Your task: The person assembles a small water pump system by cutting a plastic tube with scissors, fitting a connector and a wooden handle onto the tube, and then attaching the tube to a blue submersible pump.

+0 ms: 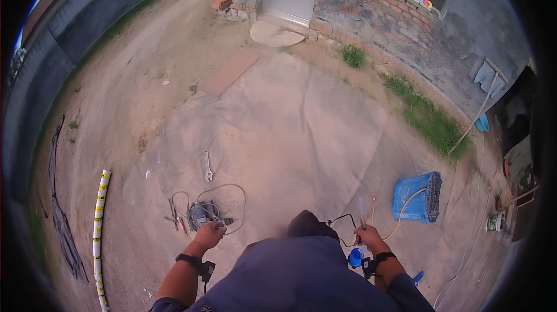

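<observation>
My left hand (210,233) is closed, its fingers curled together at the near side of a dark grey corded device (202,212). Whether anything sits between those fingers is hidden. The device's grey cable (244,199) loops out over the ground sheet. At the right, my right hand (366,236) grips a slim brown stick-like thing (363,220) that points away from me; its pale far end is blurred. Just below that hand is a round blue container (355,257). A bent black cord or rod (348,215) runs beside the hand, partly hidden by my body.
An adjustable wrench (209,167) and slim hand tools (177,217) lie near the device. Rightward stands a blue box-shaped tank (409,197) with an orange hose (400,214). A yellow-and-white wrapped roll (100,231) lies left. Beyond are a flat brown board (232,72), grass and a brick wall.
</observation>
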Motion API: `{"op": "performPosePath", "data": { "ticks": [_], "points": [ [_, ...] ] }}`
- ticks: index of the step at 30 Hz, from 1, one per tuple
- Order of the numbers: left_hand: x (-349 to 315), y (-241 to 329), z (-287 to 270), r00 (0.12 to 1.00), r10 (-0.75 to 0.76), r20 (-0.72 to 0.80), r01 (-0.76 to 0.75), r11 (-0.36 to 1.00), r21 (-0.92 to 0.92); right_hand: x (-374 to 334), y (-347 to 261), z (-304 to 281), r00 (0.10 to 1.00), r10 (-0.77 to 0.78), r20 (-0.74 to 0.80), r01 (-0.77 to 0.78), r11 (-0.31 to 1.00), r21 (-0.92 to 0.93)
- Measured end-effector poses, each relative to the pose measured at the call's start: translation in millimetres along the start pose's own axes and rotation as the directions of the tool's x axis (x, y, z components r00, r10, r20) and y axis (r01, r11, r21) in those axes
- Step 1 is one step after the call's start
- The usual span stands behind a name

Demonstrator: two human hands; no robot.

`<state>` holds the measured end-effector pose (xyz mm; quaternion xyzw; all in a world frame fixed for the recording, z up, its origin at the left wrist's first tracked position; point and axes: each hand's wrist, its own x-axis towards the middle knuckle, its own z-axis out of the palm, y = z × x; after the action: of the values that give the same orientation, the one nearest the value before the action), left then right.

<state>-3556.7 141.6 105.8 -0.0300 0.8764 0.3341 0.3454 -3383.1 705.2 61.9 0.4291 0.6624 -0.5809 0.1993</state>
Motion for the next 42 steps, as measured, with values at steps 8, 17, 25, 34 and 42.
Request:
{"op": "performPosePath", "data": {
  "ticks": [8, 17, 25, 34, 42],
  "points": [
    [254.6, 118.0, -118.9, 0.977, 0.094, -0.190, -0.120, 0.985, -0.127, 194.7, -173.7, 10.7, 0.992, 0.122, 0.013, -0.122, 0.992, 0.021],
    [373.4, 160.7, -199.5, 0.963, -0.246, 0.106, 0.267, 0.859, -0.436, 390.4, -509.7, 40.9, 0.994, -0.106, 0.007, 0.106, 0.988, -0.114],
    [642.8, 258.9, -369.7, 0.966, -0.257, 0.016, 0.252, 0.931, -0.264, 568.7, -705.6, 64.2, 0.978, -0.202, -0.049, 0.189, 0.963, -0.191],
    [981.2, 581.0, -589.6, 0.958, 0.277, -0.077, -0.269, 0.958, 0.094, 686.2, -877.8, 62.1, 0.995, 0.029, -0.093, -0.026, 0.999, 0.033],
    [1174.3, 831.7, -638.8, 0.826, 0.561, -0.064, -0.525, 0.805, 0.275, 866.1, -1052.9, 42.9, 0.985, 0.111, -0.133, -0.097, 0.989, 0.109]
  ]
}}
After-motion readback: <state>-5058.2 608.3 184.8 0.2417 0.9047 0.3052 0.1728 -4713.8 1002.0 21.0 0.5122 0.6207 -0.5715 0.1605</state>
